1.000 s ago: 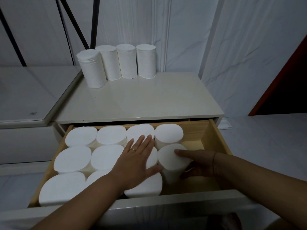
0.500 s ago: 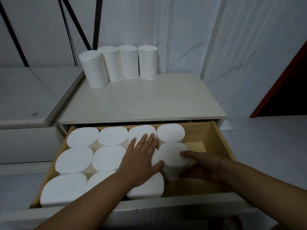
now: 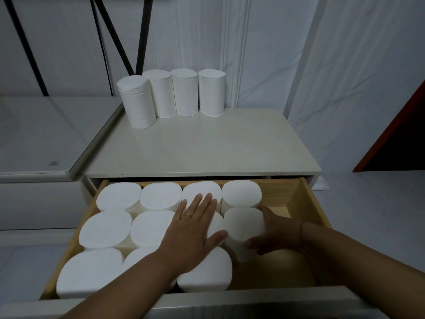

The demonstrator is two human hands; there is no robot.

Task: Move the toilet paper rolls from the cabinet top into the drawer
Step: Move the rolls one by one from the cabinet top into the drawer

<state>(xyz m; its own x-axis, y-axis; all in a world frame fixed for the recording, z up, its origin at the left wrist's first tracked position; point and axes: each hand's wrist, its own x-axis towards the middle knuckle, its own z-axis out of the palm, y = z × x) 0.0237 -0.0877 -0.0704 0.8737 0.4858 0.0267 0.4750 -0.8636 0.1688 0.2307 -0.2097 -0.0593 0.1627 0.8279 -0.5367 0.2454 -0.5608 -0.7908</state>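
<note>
Your right hand (image 3: pixel 274 231) cups the upright roll (image 3: pixel 243 229) in the drawer (image 3: pixel 315 203); left hand (image 3: pixel 195 229) lies flat, fingers apart. Four rolls (image 3: pixel 171 96) stand upper centre, slightly left.

Both forearms reach forward over the drawer (image 3: pixel 315 210). The left hand (image 3: pixel 195 229) lies flat, palm down, fingers spread, a ring on one finger. Right of it, the right hand (image 3: pixel 273 233) is cupped, thumb forward, fingers curled low.
</note>
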